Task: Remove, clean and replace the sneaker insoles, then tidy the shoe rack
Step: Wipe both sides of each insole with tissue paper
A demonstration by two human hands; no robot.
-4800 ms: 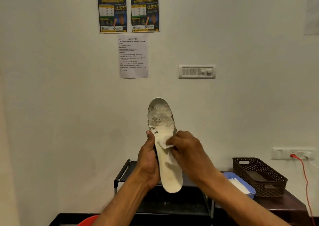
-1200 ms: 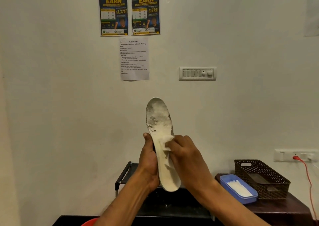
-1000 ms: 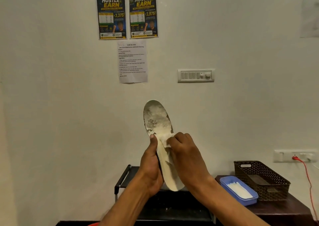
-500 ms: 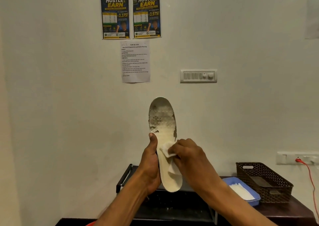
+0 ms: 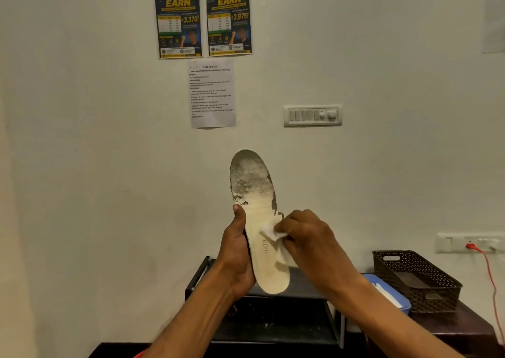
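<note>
Status: off-white foam sneaker insole (image 5: 259,210) is held upright in mid-air in front of the wall, above the black metal shoe rack (image 5: 273,316), toe end up and heel end down. Toe third is grey and grimy and the top layer looks flaked; the lower part is cream and cleaner. Grip: left hand (image 5: 236,262) clamps the insole's left edge near the middle, thumb on the face, other fingers hidden behind. Wiping side: right hand (image 5: 308,243), fingers (image 5: 289,226) pinching a small crumpled white wipe (image 5: 269,233) and pressing it on the mid section. My read: cleaning step, partway, dirty toe zone not yet done. Risks: the toe end is unsupported above the grip, so a hard upward stroke could fold it back or twist it out of the left hand. Scrubbing the flaked patch could peel more surface. The wipe could bunch up or slip from the pinch. Off right: blue plastic tray (image 5: 401,303) of white wipes just beside brown perforated basket (image 5: 415,278), both on dark wooden table (image 5: 464,327).
</note>
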